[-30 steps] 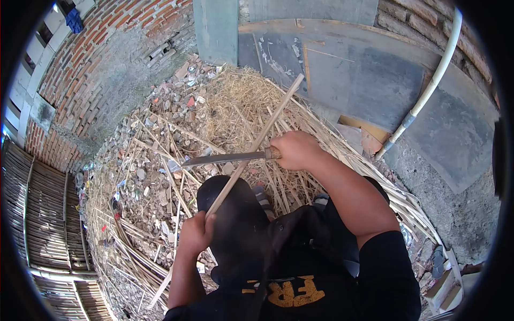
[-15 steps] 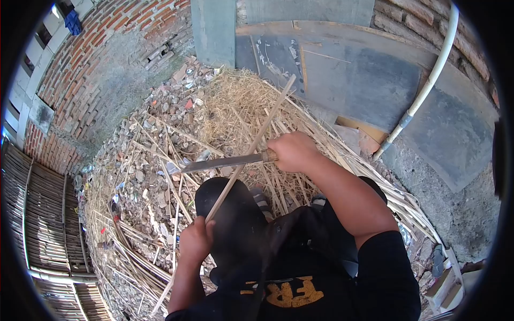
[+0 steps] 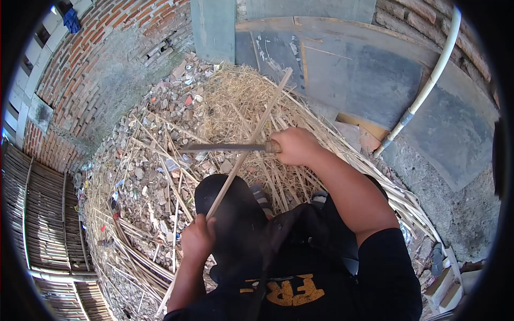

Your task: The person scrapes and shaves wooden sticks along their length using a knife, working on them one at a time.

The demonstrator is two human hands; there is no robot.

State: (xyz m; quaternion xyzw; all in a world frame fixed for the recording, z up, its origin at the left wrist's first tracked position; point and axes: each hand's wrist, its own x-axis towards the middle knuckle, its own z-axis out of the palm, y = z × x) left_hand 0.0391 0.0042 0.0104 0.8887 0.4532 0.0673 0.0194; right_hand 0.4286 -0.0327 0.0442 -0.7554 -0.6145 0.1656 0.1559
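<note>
Above rubble [image 3: 140,174], left fingers [image 3: 199,223] grip the strip's [image 3: 234,172] lower end.

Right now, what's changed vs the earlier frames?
Right hand and long blade moved farther from the body along the wooden strip; strip's far end swung slightly left. Nothing newly grabbed or released. Left hand still grips the strip.

Head view: 1 left hand [image 3: 197,238], closed on the lower end of 1 pale strip [image 3: 261,126]; 1 right hand [image 3: 296,146], gripping 1 long blade [image 3: 225,147] by its handle, blade crossing strip; shavings [image 3: 235,101] lay beyond.
</note>
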